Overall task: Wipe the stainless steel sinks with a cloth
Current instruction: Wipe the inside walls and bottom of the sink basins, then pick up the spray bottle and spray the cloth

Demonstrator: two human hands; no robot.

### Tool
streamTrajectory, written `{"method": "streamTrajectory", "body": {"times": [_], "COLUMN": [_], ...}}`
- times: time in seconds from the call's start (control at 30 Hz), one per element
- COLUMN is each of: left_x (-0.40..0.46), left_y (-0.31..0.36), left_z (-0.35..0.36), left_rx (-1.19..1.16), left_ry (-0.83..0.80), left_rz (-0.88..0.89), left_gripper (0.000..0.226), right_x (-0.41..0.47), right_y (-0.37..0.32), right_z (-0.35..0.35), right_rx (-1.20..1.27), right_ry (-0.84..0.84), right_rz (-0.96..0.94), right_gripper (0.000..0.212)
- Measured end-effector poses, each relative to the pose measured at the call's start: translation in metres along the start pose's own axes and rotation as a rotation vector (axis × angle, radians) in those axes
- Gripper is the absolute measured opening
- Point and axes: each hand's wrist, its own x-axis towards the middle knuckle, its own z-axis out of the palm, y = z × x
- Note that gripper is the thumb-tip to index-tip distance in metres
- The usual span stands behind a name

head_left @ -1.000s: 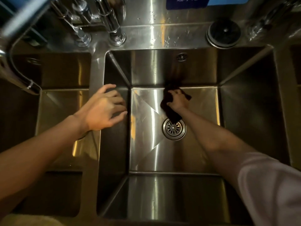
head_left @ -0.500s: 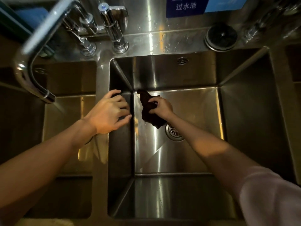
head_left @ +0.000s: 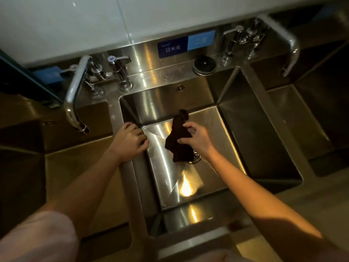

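Observation:
A dark cloth (head_left: 179,138) hangs bunched from my right hand (head_left: 198,140), which grips it above the floor of the middle stainless steel sink (head_left: 170,178). The cloth's lower end covers most of the round drain (head_left: 196,159). My left hand (head_left: 130,140) rests on the steel divider (head_left: 128,176) between the middle sink and the left sink (head_left: 79,167), its fingers curled over the divider's edge. A third sink (head_left: 294,110) lies to the right.
A curved faucet (head_left: 75,95) with tap handles (head_left: 119,72) stands at the back left, its spout over the left sink. A second faucet (head_left: 283,38) stands at the back right. A round black plug (head_left: 204,64) and blue labels (head_left: 186,45) sit on the back ledge.
My right hand has lifted the cloth off the sink floor and moved it right, toward the drain. The view has pulled back and up. My left hand has stayed on the divider.

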Motion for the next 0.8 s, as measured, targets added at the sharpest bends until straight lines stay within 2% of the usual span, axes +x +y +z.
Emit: {"method": "streamTrajectory", "body": {"times": [0.17,0.23,0.3,0.5,0.63,0.8], "left_x": [-0.005,-0.009,-0.017,-0.016,-0.006,-0.002], "left_y": [0.013,0.019,0.029,0.059,0.076,0.109], "left_z": [-0.015,-0.018,-0.021,-0.038,-0.048,-0.064], "left_rx": [0.142,0.139,0.099,-0.103,-0.217,-0.305], "left_ry": [-0.07,-0.048,-0.038,0.021,0.189,0.232], "left_rz": [0.011,-0.004,-0.04,-0.149,-0.122,-0.122], "left_gripper": [0.049,0.044,0.036,0.037,0.035,0.04], "right_x": [-0.056,-0.076,-0.094,-0.136,-0.16,-0.186], "right_y": [-0.029,-0.04,-0.049,-0.061,-0.062,-0.051], "right_z": [-0.016,-0.024,-0.032,-0.058,-0.072,-0.088], "right_rx": [0.107,0.134,0.13,0.121,0.129,0.183], "right_ry": [0.108,0.133,0.165,0.302,0.42,0.554], "right_rz": [0.047,0.038,0.02,-0.04,-0.057,-0.038], "right_gripper": [0.054,0.053,0.051,0.051,0.049,0.049]}}
